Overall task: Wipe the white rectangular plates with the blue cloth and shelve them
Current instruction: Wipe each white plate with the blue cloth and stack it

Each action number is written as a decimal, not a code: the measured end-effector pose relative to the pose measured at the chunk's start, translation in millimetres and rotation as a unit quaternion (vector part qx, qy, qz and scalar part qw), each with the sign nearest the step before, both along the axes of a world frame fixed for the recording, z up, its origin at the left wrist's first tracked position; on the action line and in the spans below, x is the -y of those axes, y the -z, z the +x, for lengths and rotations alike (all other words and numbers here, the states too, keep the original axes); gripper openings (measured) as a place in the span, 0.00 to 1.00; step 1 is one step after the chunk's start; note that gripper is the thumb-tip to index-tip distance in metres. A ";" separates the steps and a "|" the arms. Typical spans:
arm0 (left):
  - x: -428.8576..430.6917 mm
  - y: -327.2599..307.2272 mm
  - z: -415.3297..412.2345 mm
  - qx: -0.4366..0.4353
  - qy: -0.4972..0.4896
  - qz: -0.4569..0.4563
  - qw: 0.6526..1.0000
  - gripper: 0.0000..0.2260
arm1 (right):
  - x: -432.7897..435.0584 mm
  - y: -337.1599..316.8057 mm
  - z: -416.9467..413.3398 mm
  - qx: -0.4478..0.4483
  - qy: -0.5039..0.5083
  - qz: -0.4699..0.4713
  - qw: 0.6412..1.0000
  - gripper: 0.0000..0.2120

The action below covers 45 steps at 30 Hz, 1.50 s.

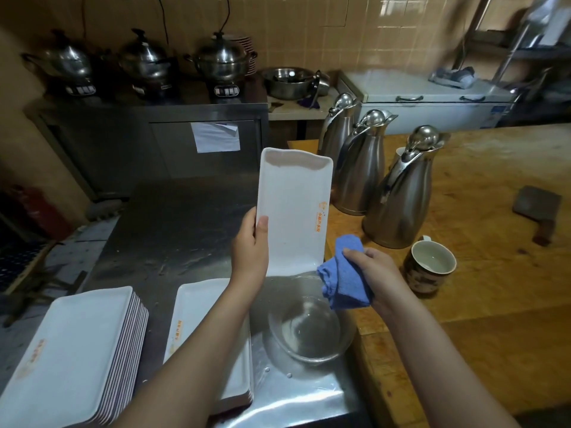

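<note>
left hand [250,248]: thumb pressed flat on the face of the plate [293,211] near its left long edge. the fingers are behind the plate and hidden, so the plate is pinched between thumb and fingers. right hand [374,270]: fingers curled round the bunched cloth [343,279], thumb lying on top of it. the cloth sits at the plate's lower right corner; whether it touches cannot be told. the plate is held tilted up, a short end toward the viewer, above the far rim of the glass bowl [306,329].

edges: three jugs [401,193] on the wooden table [494,242] stand close to the plate's right edge. a mug [429,267] stands just right of the right hand. bare steel counter [173,230] lies open beyond and left of the plate.

two stacks of plates lie on the counter near the viewer. the tall stack [77,350] at left is cut off by the frame. the low stack [197,307] is partly hidden under the left forearm. both forearms reach forward from the lower edge, converging on the plate.
</note>
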<state>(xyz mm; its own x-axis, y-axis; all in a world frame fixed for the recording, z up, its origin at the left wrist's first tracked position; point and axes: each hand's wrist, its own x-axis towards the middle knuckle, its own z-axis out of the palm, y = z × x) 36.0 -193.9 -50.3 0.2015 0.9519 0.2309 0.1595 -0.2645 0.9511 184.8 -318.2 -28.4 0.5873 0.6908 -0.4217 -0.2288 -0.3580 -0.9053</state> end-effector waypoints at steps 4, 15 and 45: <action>2.7 3.7 -1.0 0.007 0.000 -0.015 1.000 0.14 | 0.3 -0.3 -0.5 0.000 0.007 0.001 1.000 0.08; -0.5 7.1 -8.7 0.006 -0.018 0.011 1.000 0.14 | -4.2 4.5 -7.7 -0.022 0.003 0.011 1.000 0.07; 11.4 18.9 -13.0 -0.003 -0.027 -0.002 1.000 0.14 | 4.7 9.7 -10.8 0.004 -0.020 0.007 1.000 0.09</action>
